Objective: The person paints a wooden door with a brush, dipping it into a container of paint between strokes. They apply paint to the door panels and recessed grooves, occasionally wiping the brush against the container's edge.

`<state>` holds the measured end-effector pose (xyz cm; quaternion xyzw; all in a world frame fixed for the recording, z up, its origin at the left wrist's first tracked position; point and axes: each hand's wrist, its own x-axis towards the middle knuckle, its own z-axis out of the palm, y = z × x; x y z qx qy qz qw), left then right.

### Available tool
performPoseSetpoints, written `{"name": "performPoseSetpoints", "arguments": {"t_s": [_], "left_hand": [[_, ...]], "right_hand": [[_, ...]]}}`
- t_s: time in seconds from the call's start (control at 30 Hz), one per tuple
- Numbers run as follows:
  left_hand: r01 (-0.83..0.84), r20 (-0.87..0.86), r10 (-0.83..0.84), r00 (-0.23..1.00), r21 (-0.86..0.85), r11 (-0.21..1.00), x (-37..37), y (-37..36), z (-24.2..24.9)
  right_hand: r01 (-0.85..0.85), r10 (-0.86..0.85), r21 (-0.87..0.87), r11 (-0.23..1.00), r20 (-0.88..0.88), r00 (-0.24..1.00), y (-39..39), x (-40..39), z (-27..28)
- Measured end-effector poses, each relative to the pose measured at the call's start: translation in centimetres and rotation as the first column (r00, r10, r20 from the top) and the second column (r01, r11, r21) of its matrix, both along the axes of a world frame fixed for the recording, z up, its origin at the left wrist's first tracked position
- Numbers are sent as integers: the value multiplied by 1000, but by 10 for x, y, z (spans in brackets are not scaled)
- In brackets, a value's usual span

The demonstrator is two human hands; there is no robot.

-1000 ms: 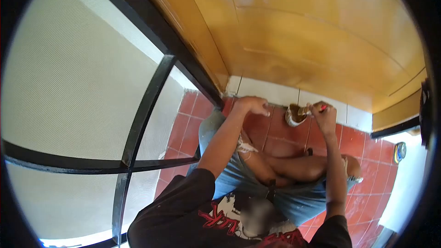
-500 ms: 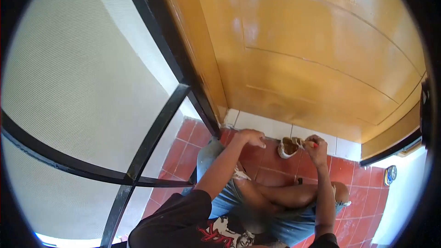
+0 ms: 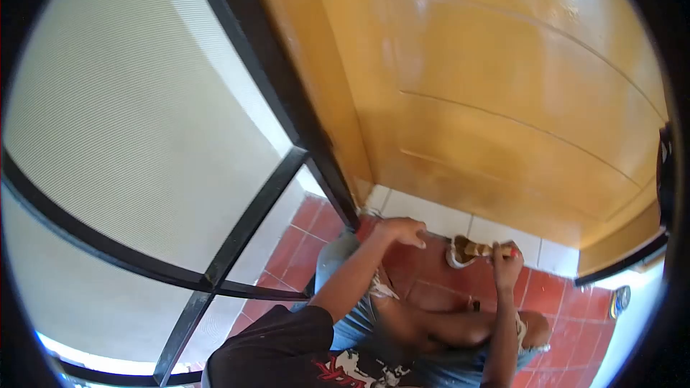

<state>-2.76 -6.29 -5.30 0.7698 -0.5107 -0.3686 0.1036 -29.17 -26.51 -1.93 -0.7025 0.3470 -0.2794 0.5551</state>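
Note:
My right hand [image 3: 508, 264] grips the handle of a paintbrush [image 3: 481, 249], its red end showing past my fingers. The brush head lies at the mouth of a small white cup [image 3: 453, 259], whose inside is coated with brown liquid. The cup sits on the red floor tiles by the doorway. My left hand [image 3: 404, 231] is held out over the floor to the left of the cup, empty, its fingers loosely extended and apart from the cup. A glossy yellow-brown wooden door [image 3: 489, 115] stands just beyond both hands.
A black metal frame [image 3: 248, 208] with a pale ribbed panel [image 3: 129, 100] rises on my left. White tiles [image 3: 431, 212] line the foot of the door. A small can [image 3: 619, 302] stands on the right by the wall. My bent legs [image 3: 445, 323] are beneath my arms.
My right hand has brought the brush lower and flatter, its head now at the cup's mouth. The whole view has shifted slightly, moving things down and right. My left hand keeps much the same pose.

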Motion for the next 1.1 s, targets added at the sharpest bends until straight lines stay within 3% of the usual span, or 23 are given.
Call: {"name": "performPoseSetpoints", "arguments": {"t_s": [0.03, 0.13, 0.2, 0.27, 0.3, 0.37, 0.4, 0.5, 0.53, 0.57, 0.63, 0.7, 0.73, 0.77, 0.8, 0.83, 0.87, 0.9, 0.93, 1.0, 1.03, 1.1], "left_hand": [[-2, -8, 2, 1000, 20, 1000, 0, 0, -1], [-3, 6, 3, 1000, 20, 1000, 7, -6, -34], [6, -8, -5, 1000, 41, 999, 2, -4, 0], [-8, 34, 6, 999, 52, 999, 1, -3, 7], [-16, 34, 14, 999, 70, 997, -3, -5, 8], [1, 24, -3, 1000, 92, 996, -6, -5, 10], [26, 16, -28, 999, 101, 994, -3, -6, 5], [59, 7, -60, 998, 116, 992, -5, -8, 1], [60, -10, -59, 998, 128, 990, -6, -8, 3], [72, 1, -73, 997, 128, 989, -2, -8, 2], [86, -20, -84, 996, 95, 992, 0, -8, -11], [84, -47, -79, 996, 91, 992, 9, -4, -23], [104, -77, -97, 992, 91, 990, 8, 0, -11], [112, -124, -107, 986, 27, 993, 13, 3, -14], [53, -187, -46, 981, 30, 998, 1, 5, 13], [-5, -201, 8, 980, 16, 1000, 8, 7, 1], [-40, -189, 43, 981, 17, 999, 14, 7, -7], [-56, -179, 65, 982, 59, 997, 3, 5, 14], [-84, -114, 96, 989, 110, 990, -13, 2, 36], [-64, -131, 84, 988, 151, 986, -15, -3, 31], [-108, -140, 130, 982, 154, 982, -13, -1, 30], [-46, -181, 64, 981, 99, 994, -6, -1, 18]], "right_hand": [[22, -23, 31, 999, 23, 999, -5, 1, -10], [55, -51, -140, 989, 33, 998, -29, -1, -61], [61, -39, -223, 973, 102, 994, -33, 6, -62], [85, -83, -350, 933, 22, 996, -24, 3, -44], [91, -85, -353, 931, 32, 996, -20, 4, -33], [55, -53, -98, 994, 17, 998, -13, 0, -12], [78, -85, -315, 946, -9, 996, -22, 1, -27], [117, -121, -334, 935, 9, 993, -34, 2, -58], [117, -117, -180, 977, 7, 993, -32, 1, -53], [132, -132, -180, 975, 17, 991, -35, 3, -52], [78, -79, -501, 862, 19, 997, -37, -3, -57], [100, -140, -352, 931, -90, 986, -32, -3, -47], [91, -127, -397, 913, -65, 990, -28, -5, -40], [128, -137, -235, 964, -25, 990, -39, 2, -74], [120, -124, -125, 985, -19, 992, -28, -4, -48], [146, -172, -211, 967, -111, 979, -30, -3, -48], [231, -259, -243, 942, -89, 962, -25, -7, -41], [267, -287, -242, 933, -52, 956, -32, -3, -62], [279, -288, -151, 948, -43, 957, -29, -5, -54], [266, -283, -211, 940, -55, 957, -28, -13, -48], [288, -304, -196, 938, -57, 951, -25, -15, -48], [241, -247, -89, 966, -57, 967, -26, -18, -41]]}}
